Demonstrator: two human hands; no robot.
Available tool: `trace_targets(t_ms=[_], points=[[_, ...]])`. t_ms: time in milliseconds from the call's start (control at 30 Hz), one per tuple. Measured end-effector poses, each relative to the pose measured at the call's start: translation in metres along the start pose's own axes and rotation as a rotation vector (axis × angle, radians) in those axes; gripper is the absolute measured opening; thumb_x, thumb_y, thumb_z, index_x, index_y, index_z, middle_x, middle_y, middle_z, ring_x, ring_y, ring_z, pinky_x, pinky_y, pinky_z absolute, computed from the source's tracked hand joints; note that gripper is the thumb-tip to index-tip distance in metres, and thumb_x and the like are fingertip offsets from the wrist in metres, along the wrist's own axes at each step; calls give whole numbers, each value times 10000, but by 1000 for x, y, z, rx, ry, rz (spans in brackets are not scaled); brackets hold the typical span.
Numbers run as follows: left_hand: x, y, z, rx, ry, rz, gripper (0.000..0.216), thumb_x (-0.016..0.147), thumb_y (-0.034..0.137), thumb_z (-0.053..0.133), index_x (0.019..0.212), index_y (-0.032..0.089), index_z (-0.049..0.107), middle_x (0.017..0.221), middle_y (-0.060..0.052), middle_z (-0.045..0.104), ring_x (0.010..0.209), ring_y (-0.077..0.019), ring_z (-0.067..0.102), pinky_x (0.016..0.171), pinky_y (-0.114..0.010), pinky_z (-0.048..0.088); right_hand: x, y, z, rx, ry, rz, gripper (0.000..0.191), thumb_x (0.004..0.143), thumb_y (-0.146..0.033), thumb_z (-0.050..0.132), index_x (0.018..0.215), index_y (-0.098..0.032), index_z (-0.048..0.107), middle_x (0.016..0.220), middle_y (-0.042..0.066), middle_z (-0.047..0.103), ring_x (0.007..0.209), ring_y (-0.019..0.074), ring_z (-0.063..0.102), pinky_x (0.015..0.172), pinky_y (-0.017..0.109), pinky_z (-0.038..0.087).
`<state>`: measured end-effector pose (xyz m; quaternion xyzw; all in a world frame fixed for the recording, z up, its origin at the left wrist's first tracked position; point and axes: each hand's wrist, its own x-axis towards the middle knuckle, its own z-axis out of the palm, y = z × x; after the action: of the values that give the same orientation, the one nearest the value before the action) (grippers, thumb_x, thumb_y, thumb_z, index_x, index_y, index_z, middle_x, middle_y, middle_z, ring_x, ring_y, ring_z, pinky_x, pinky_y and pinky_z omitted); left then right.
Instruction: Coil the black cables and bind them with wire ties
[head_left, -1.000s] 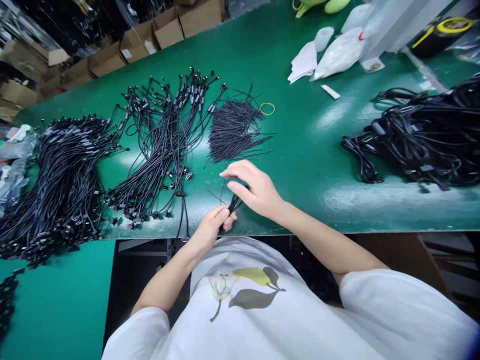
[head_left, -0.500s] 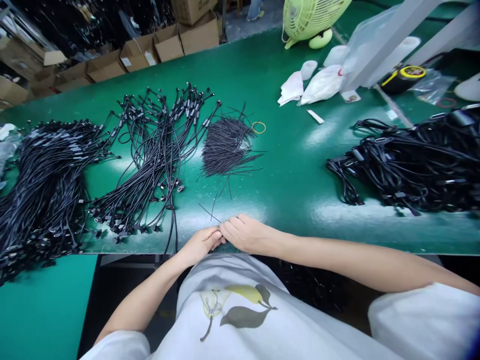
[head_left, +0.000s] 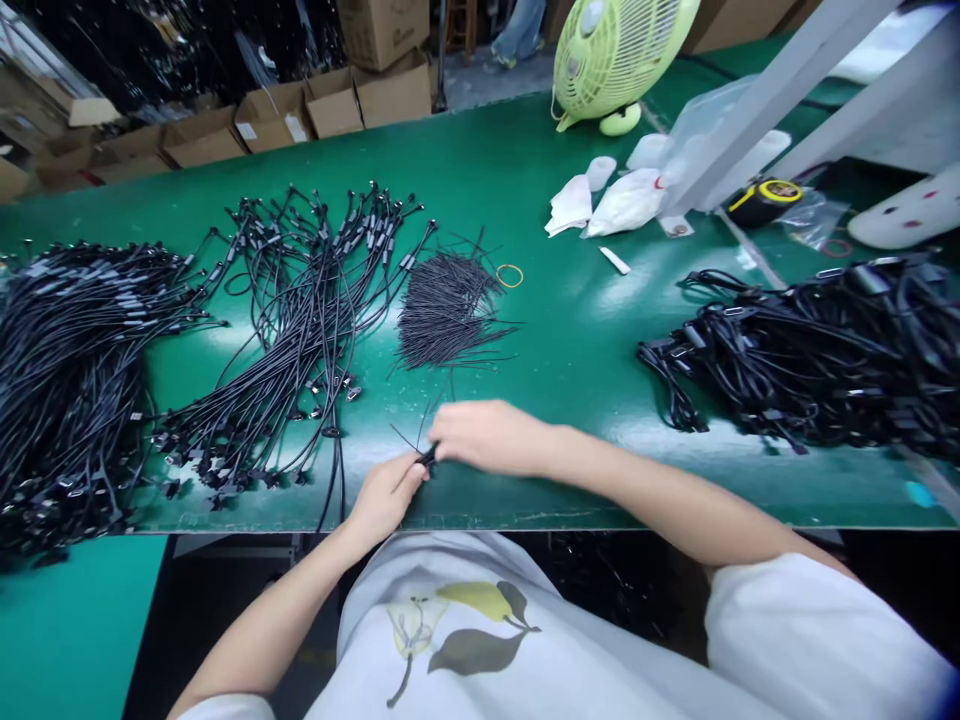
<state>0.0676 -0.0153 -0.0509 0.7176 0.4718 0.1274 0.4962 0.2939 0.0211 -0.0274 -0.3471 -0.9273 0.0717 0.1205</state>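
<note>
My left hand (head_left: 386, 495) and my right hand (head_left: 484, 437) meet at the near edge of the green table (head_left: 585, 340). Both pinch a small black cable bundle (head_left: 426, 456) between their fingertips, with thin tie ends sticking out to the left. Just beyond the hands lies a heap of thin black twist ties (head_left: 442, 310). Left of that spreads a fan of loose black cables with connectors (head_left: 300, 320).
A large pile of black cables (head_left: 67, 370) fills the far left, another tangled heap (head_left: 817, 350) the right. A yellow rubber band (head_left: 509, 275), white bags (head_left: 622, 200), a green fan (head_left: 615, 55) and a tape measure (head_left: 765, 198) sit further back. Cardboard boxes (head_left: 330, 100) line the far edge.
The view tilted upward, showing more of the fan. My right hand closed from a reach above the bundle down onto it, and both hands stay pinched together at the table edge.
</note>
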Motion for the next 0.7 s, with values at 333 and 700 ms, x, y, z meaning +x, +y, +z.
trace_targets(t_ms=[333, 700], points=[[6, 13, -9, -1037, 117, -102, 322, 835, 438, 636, 817, 128, 547, 612, 51, 390, 529, -64, 358, 536, -218, 291, 19, 181, 0, -378, 62, 453, 331, 947, -142, 311, 1041, -107, 627, 1236, 184, 560, 1017, 249, 489, 839, 363, 326], [17, 30, 19, -1101, 68, -52, 499, 830, 450, 640, 1197, 128, 538, 617, 65, 390, 498, -61, 343, 499, -212, 272, -24, -12, 6, 500, 176, 668, 259, 940, -336, 450, 899, -182, 654, 690, 1, 646, 620, 133, 568, 598, 236, 392]])
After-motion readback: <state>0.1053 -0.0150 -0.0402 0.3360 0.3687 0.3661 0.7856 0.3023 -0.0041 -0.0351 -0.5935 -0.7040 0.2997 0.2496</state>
